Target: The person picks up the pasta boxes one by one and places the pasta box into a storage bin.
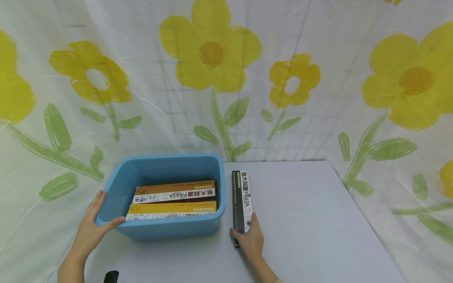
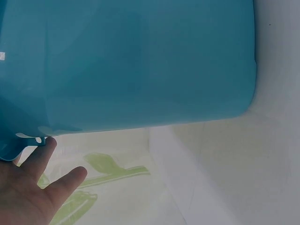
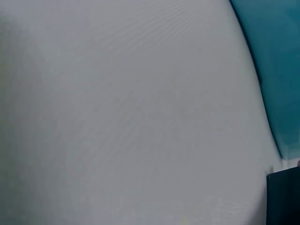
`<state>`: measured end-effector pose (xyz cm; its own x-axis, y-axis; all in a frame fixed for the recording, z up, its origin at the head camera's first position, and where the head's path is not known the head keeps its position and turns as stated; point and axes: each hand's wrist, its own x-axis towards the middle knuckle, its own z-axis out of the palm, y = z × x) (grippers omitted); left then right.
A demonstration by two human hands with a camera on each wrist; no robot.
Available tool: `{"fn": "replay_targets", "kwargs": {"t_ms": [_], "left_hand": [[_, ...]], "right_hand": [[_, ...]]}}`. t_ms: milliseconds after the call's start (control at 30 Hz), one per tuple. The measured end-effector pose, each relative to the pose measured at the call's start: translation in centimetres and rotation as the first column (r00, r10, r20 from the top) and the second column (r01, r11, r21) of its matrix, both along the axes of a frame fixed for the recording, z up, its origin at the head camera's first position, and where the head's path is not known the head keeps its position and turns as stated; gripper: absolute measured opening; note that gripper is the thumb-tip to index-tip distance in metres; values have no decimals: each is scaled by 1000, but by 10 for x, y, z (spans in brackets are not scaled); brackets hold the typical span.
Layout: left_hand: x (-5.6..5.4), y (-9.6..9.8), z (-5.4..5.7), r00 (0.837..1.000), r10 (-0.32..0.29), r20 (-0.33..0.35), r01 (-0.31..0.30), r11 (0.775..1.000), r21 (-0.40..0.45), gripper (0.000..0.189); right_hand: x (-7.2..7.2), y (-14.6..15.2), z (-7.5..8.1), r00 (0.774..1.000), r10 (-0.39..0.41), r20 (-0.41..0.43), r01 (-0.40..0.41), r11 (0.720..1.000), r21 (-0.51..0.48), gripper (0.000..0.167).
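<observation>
My right hand (image 1: pixel 250 239) grips the near end of a black-and-white pasta box (image 1: pixel 242 196), thumb on its left side and fingers on its right. The box stands lengthwise beside a blue plastic bin (image 1: pixel 221 184); its dark end (image 3: pixel 283 197) shows at the corner of the right wrist view. My left hand (image 1: pixel 88 227) rests spread on the bin's front left corner, thumb along the front rim. In the left wrist view, straight fingers (image 2: pixel 38 161) touch the rim from outside. Inside the bin lie a brown-and-white pasta box (image 1: pixel 175 190) and a yellow-and-white pasta box (image 1: pixel 171 207).
The bin stands at the left of a white table (image 1: pixel 301 220). A white curtain with yellow flowers (image 1: pixel 212 55) hangs behind the table and along its sides. A small black object (image 1: pixel 111 276) pokes in at the bottom edge, left of centre.
</observation>
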<state>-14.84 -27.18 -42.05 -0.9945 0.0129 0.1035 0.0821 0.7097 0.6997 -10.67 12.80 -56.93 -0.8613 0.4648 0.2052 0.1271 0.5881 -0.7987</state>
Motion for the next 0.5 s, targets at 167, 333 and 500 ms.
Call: {"fn": "replay_targets", "kwargs": {"t_ms": [167, 333, 500], "left_hand": [[0, 0, 0, 1000, 2, 2, -2, 1000, 4, 99], [1, 0, 0, 1000, 5, -3, -5, 1000, 7, 99], [0, 0, 0, 1000, 4, 4, -4, 1000, 3, 100]], "right_hand": [[-3, 0, -3, 998, -42, -54, 40, 998, -39, 99], [-4, 0, -1, 995, -67, -67, 62, 995, -75, 98], [-3, 2, 5, 994, -99, -37, 94, 989, -110, 97]]}}
